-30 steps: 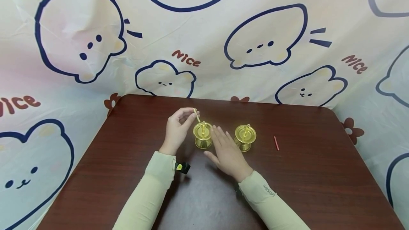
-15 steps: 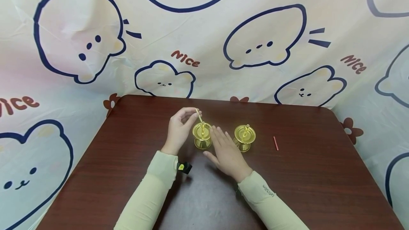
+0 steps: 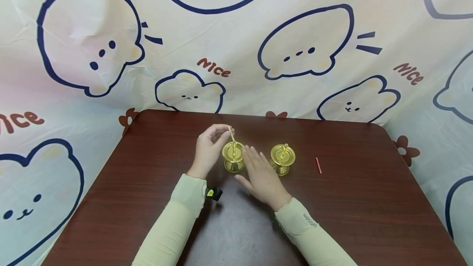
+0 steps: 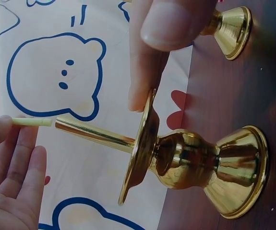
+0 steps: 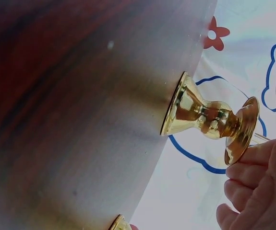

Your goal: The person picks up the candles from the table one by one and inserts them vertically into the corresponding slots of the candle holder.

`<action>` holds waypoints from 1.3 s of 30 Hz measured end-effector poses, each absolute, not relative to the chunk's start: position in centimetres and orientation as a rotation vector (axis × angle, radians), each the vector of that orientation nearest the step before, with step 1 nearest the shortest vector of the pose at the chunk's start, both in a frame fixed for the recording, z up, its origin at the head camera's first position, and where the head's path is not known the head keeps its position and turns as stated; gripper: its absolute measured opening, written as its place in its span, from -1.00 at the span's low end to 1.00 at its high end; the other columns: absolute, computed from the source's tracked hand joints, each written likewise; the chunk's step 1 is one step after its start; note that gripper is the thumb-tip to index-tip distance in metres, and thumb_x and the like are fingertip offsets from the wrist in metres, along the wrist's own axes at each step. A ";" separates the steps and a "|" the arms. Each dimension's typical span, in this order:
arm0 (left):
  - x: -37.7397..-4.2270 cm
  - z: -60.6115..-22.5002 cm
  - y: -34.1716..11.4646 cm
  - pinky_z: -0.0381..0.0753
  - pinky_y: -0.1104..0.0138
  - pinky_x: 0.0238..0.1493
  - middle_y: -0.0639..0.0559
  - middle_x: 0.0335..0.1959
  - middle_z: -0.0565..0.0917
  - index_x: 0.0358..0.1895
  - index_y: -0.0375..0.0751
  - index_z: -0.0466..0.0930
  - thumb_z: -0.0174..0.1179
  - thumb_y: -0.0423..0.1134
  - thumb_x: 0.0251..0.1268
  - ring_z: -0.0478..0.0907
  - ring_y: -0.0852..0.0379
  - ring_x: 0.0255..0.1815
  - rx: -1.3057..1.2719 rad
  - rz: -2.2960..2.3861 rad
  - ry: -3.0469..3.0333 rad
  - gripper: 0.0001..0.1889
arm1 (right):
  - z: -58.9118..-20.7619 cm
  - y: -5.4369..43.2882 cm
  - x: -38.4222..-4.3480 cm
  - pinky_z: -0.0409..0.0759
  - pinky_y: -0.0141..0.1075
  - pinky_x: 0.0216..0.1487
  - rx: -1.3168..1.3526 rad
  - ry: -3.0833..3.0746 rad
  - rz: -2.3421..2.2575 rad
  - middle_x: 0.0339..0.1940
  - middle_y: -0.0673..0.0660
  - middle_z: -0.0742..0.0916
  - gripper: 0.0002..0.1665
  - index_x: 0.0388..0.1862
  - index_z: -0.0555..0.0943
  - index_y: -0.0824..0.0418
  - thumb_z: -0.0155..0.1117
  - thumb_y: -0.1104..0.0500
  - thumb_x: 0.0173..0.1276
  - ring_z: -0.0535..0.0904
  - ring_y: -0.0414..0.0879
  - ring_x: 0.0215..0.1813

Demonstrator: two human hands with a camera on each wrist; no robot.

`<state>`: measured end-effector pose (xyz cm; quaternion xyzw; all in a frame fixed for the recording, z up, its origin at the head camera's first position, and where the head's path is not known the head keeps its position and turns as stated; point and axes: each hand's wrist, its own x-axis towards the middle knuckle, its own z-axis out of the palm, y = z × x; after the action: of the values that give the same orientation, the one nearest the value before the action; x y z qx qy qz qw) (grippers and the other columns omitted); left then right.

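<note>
In the head view my left hand [image 3: 209, 149] pinches a thin yellow candle [image 3: 231, 134] above the left brass candle holder [image 3: 233, 153]. Seen from the left wrist, the candle's lower end [image 4: 44, 122] is close to the tip of the holder's upright tube [image 4: 92, 132], with a small gap. My right hand [image 3: 263, 175] lies alongside the same holder with fingers extended. Its fingertips touch the rim of the dish [image 5: 243, 132] in the right wrist view. Next to the right hand stands a second brass candle holder [image 3: 283, 157].
A short red candle-like stick [image 3: 318, 165] lies on the dark wooden table [image 3: 354, 204], right of the second holder. A cloth with cartoon drawings [image 3: 244, 44] hangs behind the table. A black wrist device [image 3: 214, 193] shows at the left cuff.
My left hand has shifted slightly right with the yellow candle, bringing its lower end nearer the tube's tip. The right hand stays at the dish rim.
</note>
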<state>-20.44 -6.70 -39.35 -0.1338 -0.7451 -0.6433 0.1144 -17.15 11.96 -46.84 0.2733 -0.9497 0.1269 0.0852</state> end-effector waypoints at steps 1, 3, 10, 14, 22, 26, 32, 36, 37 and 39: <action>-20.4 -39.3 -6.7 0.62 0.15 0.18 -0.25 -0.03 0.74 0.03 -0.43 0.64 0.20 -0.37 0.48 0.69 -0.10 0.03 -0.389 -1.883 -2.188 -0.80 | -46.8 11.9 -17.2 0.13 0.05 0.57 0.816 -2.831 0.382 0.61 0.30 0.27 -0.07 0.60 0.13 0.37 0.09 -0.21 0.55 0.13 0.18 0.62; -20.4 -39.2 -6.6 0.62 0.11 0.19 -0.23 -0.03 0.74 0.03 -0.41 0.65 0.21 -0.36 0.47 0.69 -0.10 0.03 -0.385 -1.882 -2.195 -0.80 | -46.8 11.9 -17.2 0.13 0.06 0.57 0.816 -2.831 0.382 0.60 0.30 0.27 -0.07 0.60 0.13 0.37 0.09 -0.21 0.56 0.13 0.18 0.62; -21.1 -40.3 -6.6 0.61 0.12 0.21 -0.22 -0.02 0.74 0.04 -0.38 0.65 0.20 -0.38 0.47 0.68 -0.10 0.04 -0.387 -1.857 -2.224 -0.81 | -46.8 11.9 -17.1 0.10 0.04 0.58 0.813 -2.834 0.381 0.61 0.29 0.26 -0.08 0.60 0.13 0.37 0.07 -0.22 0.56 0.12 0.17 0.62; -22.1 -42.0 -6.8 0.61 0.15 0.22 -0.17 0.00 0.74 0.06 -0.31 0.66 0.23 -0.32 0.47 0.69 -0.05 0.05 -0.394 -1.851 -2.227 -0.79 | -46.9 11.9 -17.0 0.10 0.03 0.59 0.811 -2.830 0.381 0.61 0.29 0.26 -0.08 0.60 0.14 0.37 0.08 -0.22 0.56 0.12 0.16 0.62; -22.2 -42.4 -7.0 0.64 0.20 0.17 -0.04 -0.03 0.76 0.04 -0.20 0.69 0.26 -0.19 0.46 0.69 0.08 0.03 -0.460 -1.812 -2.209 -0.78 | -46.7 11.9 -17.0 0.13 0.05 0.57 0.814 -2.826 0.374 0.60 0.30 0.27 -0.08 0.60 0.15 0.37 0.07 -0.23 0.56 0.14 0.17 0.62; -22.2 -42.5 -7.0 0.67 0.21 0.12 -0.01 -0.05 0.76 0.02 -0.19 0.69 0.26 -0.21 0.46 0.70 0.10 -0.01 -0.491 -1.753 -2.207 -0.80 | -46.7 11.9 -17.0 0.14 0.05 0.57 0.815 -2.828 0.364 0.60 0.30 0.27 -0.08 0.60 0.14 0.38 0.05 -0.23 0.57 0.13 0.17 0.62; -22.2 -42.5 -7.0 0.70 0.21 0.05 0.03 -0.07 0.77 0.01 -0.18 0.69 0.25 -0.23 0.46 0.71 0.13 -0.03 -0.543 -1.614 -2.224 -0.82 | -46.8 11.9 -17.1 0.16 0.08 0.55 0.820 -2.818 0.364 0.60 0.31 0.28 -0.07 0.59 0.15 0.38 0.07 -0.22 0.56 0.16 0.19 0.61; -22.2 -42.6 -6.9 0.70 0.21 0.02 0.06 -0.09 0.76 0.01 -0.18 0.70 0.26 -0.24 0.45 0.69 0.16 -0.04 -0.560 -1.528 -2.236 -0.82 | -46.7 11.9 -17.0 0.15 0.06 0.56 0.817 -2.822 0.361 0.60 0.30 0.27 -0.07 0.60 0.15 0.38 0.08 -0.22 0.56 0.15 0.19 0.61; -22.3 -42.6 -6.9 0.70 0.20 0.03 0.06 -0.09 0.76 0.01 -0.18 0.70 0.26 -0.25 0.45 0.69 0.15 -0.04 -0.563 -1.510 -2.234 -0.83 | -46.8 11.9 -17.0 0.14 0.06 0.57 0.816 -2.822 0.355 0.60 0.30 0.27 -0.07 0.59 0.15 0.38 0.08 -0.23 0.56 0.15 0.19 0.61; -22.2 -42.6 -6.9 0.70 0.19 0.03 0.05 -0.09 0.76 0.00 -0.19 0.70 0.27 -0.26 0.44 0.69 0.14 -0.03 -0.566 -1.484 -2.228 -0.83 | -46.7 11.9 -17.0 0.13 0.05 0.57 0.816 -2.830 0.345 0.61 0.30 0.27 -0.07 0.60 0.14 0.38 0.06 -0.23 0.56 0.14 0.18 0.61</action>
<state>-22.24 -6.85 -42.59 -0.2026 -0.7976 -0.5314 0.2012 -17.02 11.90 -46.72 0.2742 -0.9506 0.1160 0.0879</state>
